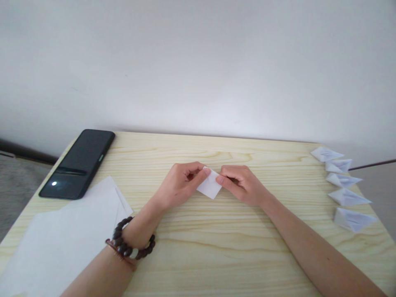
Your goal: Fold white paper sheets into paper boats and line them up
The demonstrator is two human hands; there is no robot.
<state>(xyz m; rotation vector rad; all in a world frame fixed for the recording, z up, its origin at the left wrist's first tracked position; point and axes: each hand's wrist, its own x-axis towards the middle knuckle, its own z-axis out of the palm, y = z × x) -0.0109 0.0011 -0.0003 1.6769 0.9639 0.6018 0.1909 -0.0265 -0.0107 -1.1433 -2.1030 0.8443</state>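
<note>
The left hand (182, 183) pinched the small white paper (210, 186) between its thumb, laid over the upper-left side, and the fingers curled behind. The right hand (243, 185) made a matching grip at the right corner, its thumb tip pressed on the edge. The paper sat between the two hands, over the middle of the tabletop (213, 260); holding it from opposite sides probably kept it steady and left its lower corner free.

Left of the beaded bracelet (125, 249), white sheets (74, 243) lay near the left forearm, likely for easy reach. The phone (78, 165) lay face up beyond them, by the left edge. Five folded papers (348, 197) stood in a line along the right edge, seemingly set aside in order; whether any tip overhung was hard to tell.

The wall (198, 74) limited movement behind, while wood grain showed between the forearms and right of the hands, giving sideways room.
</note>
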